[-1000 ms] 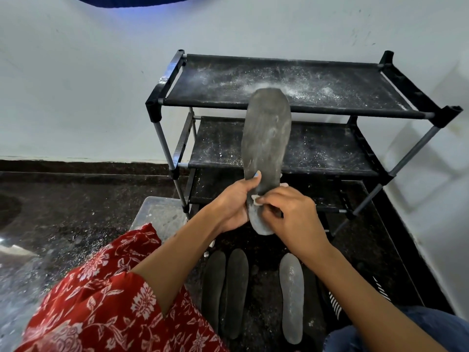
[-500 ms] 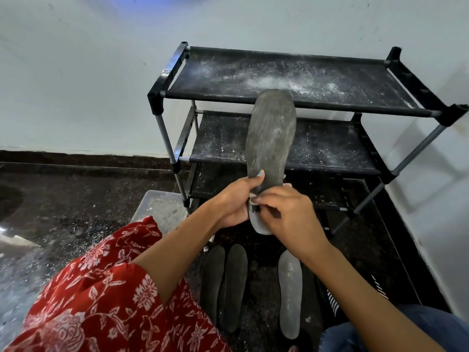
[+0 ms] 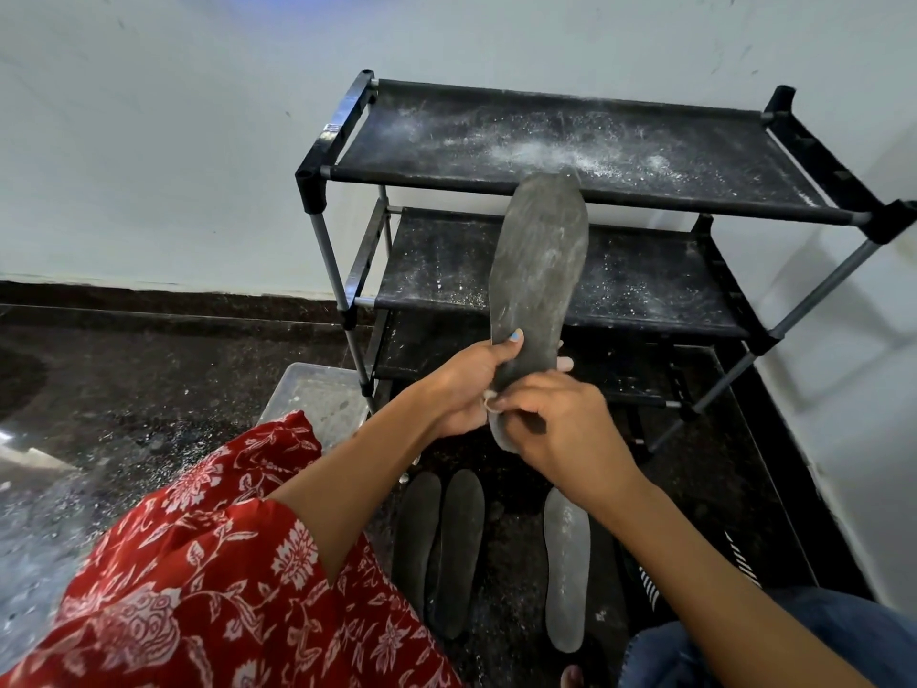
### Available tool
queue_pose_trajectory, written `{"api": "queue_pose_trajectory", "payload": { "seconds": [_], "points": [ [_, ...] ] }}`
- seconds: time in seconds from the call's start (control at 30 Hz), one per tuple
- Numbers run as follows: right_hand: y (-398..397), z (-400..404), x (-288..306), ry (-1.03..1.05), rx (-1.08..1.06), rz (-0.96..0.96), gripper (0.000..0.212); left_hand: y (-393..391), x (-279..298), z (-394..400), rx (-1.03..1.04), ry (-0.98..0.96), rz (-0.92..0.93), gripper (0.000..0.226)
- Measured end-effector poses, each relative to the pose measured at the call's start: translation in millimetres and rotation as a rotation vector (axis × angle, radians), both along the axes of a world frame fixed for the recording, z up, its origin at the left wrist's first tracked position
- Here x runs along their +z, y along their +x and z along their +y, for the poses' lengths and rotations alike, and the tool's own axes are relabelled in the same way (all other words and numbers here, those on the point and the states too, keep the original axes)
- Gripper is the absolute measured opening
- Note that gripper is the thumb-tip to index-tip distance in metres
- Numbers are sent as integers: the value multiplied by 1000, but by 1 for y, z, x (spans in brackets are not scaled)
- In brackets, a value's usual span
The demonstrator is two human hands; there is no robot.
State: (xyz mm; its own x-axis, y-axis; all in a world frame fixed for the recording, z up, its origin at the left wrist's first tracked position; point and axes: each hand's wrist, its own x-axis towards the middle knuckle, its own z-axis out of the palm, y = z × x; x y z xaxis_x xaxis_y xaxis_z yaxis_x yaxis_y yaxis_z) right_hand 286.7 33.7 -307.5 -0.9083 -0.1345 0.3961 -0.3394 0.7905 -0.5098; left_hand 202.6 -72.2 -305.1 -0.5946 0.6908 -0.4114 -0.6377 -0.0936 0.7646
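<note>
Left hand [image 3: 464,389] grips lower part of grey insole [image 3: 538,270], thumb on front. Insole stands up in air, in front of dusty black shoe rack [image 3: 347,124]. Right hand [image 3: 560,429], fingers curled, pinches small white scrap [image 3: 489,402] at heel end. Three floor insoles [image 3: 459,548] lie flat below.

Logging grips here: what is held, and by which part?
A grey insole, held upright by its lower end: the left hand grips its edge, the right hand pinches a small white scrap against it.
</note>
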Motion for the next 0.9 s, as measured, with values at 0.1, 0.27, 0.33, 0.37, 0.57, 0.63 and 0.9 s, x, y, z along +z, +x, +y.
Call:
{"api": "queue_pose_trajectory", "payload": {
  "seconds": [0.1,0.27,0.33,0.37,0.57,0.63,0.9],
  "points": [
    [5,0,-2,24,87,-149,16,-2,2,-5,4,6,22,43],
    [4,0,6,-172,-7,66,17,-4,5,-6,39,-18,49,41],
    [0,0,4,-126,-78,130,19,-4,4,-4,44,-38,48,42],
    [-1,1,3,-75,-90,126,20,-4,4,-4,39,-37,44,43],
    [-4,4,-2,6,-158,151,20,-3,5,-5,-39,15,46,38],
    [-5,3,-2,8,-130,141,21,-4,3,-5,-7,14,59,38],
    [6,1,-2,57,57,25,16,-8,0,-7,42,-47,102,39]
  ]
}}
